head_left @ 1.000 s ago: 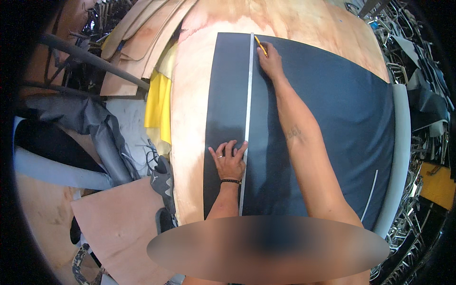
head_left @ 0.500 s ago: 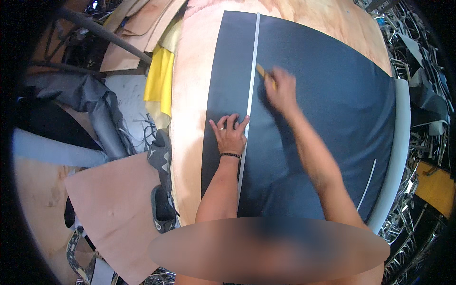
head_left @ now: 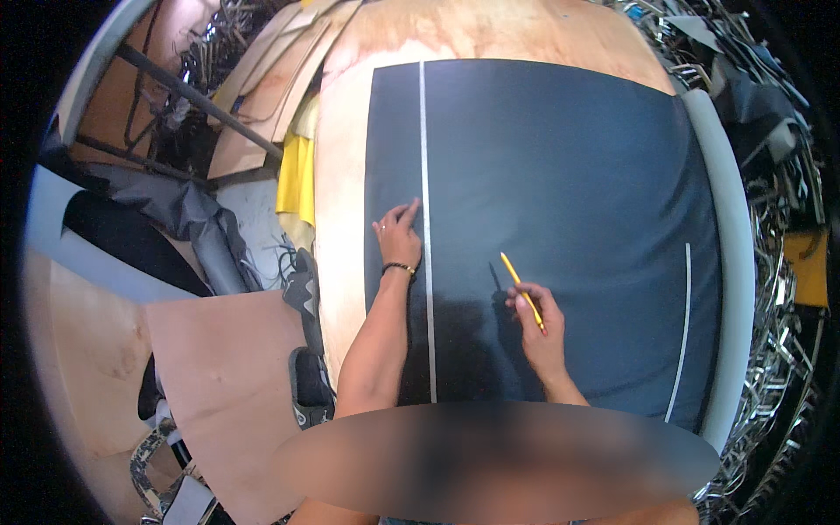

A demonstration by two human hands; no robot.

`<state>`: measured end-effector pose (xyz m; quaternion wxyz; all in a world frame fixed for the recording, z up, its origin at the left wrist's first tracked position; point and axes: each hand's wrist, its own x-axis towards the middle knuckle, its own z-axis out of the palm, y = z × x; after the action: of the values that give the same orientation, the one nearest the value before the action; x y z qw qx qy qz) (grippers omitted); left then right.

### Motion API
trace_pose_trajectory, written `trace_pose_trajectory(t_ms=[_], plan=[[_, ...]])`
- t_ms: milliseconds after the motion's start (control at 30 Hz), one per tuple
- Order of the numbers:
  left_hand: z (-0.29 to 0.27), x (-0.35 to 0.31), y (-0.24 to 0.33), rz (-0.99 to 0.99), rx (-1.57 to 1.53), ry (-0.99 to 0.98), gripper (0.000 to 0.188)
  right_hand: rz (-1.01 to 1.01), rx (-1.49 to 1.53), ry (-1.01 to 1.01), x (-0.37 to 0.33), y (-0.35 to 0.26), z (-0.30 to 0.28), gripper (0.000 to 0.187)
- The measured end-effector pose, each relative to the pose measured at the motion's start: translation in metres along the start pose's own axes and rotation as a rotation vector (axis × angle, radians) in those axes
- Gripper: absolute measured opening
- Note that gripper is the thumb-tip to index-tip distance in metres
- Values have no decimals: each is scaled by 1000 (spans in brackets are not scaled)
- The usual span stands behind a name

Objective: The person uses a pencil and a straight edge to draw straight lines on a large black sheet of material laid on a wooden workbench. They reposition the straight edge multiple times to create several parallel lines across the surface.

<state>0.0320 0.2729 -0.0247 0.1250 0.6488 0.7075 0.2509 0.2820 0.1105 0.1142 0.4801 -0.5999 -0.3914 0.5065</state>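
A large black sheet of leather-like material (head_left: 569, 175) is spread over a wooden board, its right end wound into a roll with a pale grey backing (head_left: 728, 219). Lengthwise across it, toward the left, lies a long thin metal ruler (head_left: 425, 219). My left hand (head_left: 398, 232) rests on the sheet just left of the ruler, fingers stretched out toward its edge. To the right of the ruler, my right hand (head_left: 542, 319) pinches a yellow pencil (head_left: 510, 269), whose tip points up and left, apart from the ruler. A shorter light strip (head_left: 681, 337) lies on the sheet near the roll.
The wooden board (head_left: 341, 175) shows along the left and far edges. Left of it are a yellow cloth (head_left: 297, 179), dark shoes (head_left: 311, 385), a tan sheet (head_left: 223, 376) and a metal bar (head_left: 192, 98). Heaped metal pieces (head_left: 770, 367) lie beyond the roll.
My right hand has drawn back toward me with the pencil, away from the ruler's far part. My left hand has shifted off the ruler onto the sheet beside it. The view has shifted too.
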Motion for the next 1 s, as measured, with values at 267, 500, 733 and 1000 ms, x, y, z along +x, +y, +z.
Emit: trace_pose_trajectory(t_ms=[267,500,733,1000], plan=[[-266,-103,206,535,-1250,167,18,-179,-262,249,-60,29,-47,27],[-460,-213,311,763,-1419,150,11,-190,-639,209,-152,102,-90,28],[-467,-229,329,915,-1498,98,13,-343,-554,40,-139,97,-43,25],[-432,-215,312,974,-1531,7,16,-472,-492,-13,-110,59,-20,22]])
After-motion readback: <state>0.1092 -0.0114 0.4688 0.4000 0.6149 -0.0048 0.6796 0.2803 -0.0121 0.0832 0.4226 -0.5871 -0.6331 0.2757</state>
